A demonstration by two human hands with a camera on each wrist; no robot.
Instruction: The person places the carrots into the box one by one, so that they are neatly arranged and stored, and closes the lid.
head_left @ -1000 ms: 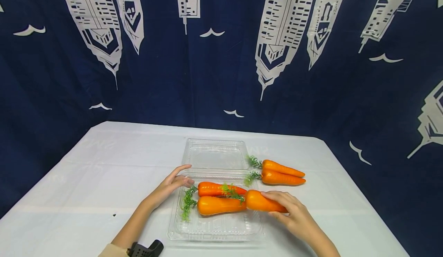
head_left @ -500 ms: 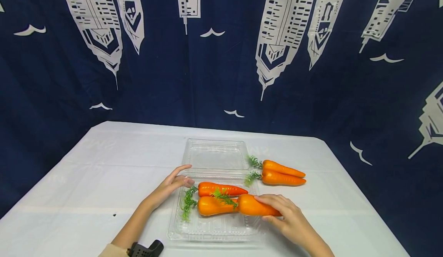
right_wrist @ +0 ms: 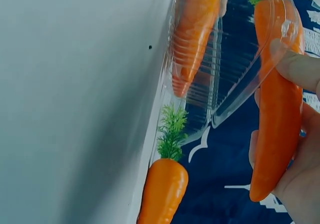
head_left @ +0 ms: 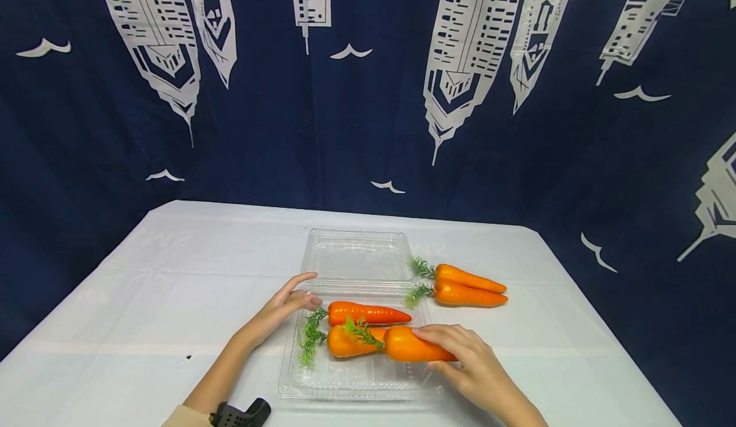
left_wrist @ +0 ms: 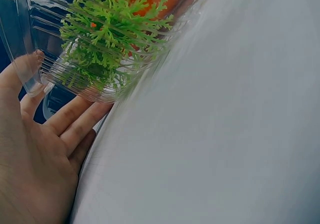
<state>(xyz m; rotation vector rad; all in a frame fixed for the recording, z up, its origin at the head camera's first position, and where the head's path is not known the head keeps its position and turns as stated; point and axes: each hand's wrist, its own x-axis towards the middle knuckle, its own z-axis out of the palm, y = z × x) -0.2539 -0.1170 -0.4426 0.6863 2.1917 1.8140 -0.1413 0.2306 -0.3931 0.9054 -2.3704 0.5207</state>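
Observation:
My right hand (head_left: 468, 363) grips a carrot (head_left: 411, 345) by its tapered end, thumb on one side and fingers round the other. That carrot's leafy top (head_left: 361, 333) points left and overlaps a lower carrot (head_left: 345, 342) in the clear plastic container (head_left: 345, 385). Behind it in the container lies a redder carrot (head_left: 368, 314), its greens also to the left. At the container's left side, my left hand (head_left: 282, 305) rests with outstretched fingers along the rim. In the left wrist view, its fingertips (left_wrist: 102, 106) are right at the ribbed wall, beside the green leaves (left_wrist: 115, 33).
The container's hinged lid (head_left: 359, 254) lies folded back on the white table (head_left: 190, 280). Two more carrots (head_left: 468, 286) lie side by side to its right, leaves toward the container. A dark blue curtain (head_left: 345, 114) with white buildings hangs behind.
My right hand has carried the carrot left and slightly nearer, farther over the container. My left hand has stayed at the rim.

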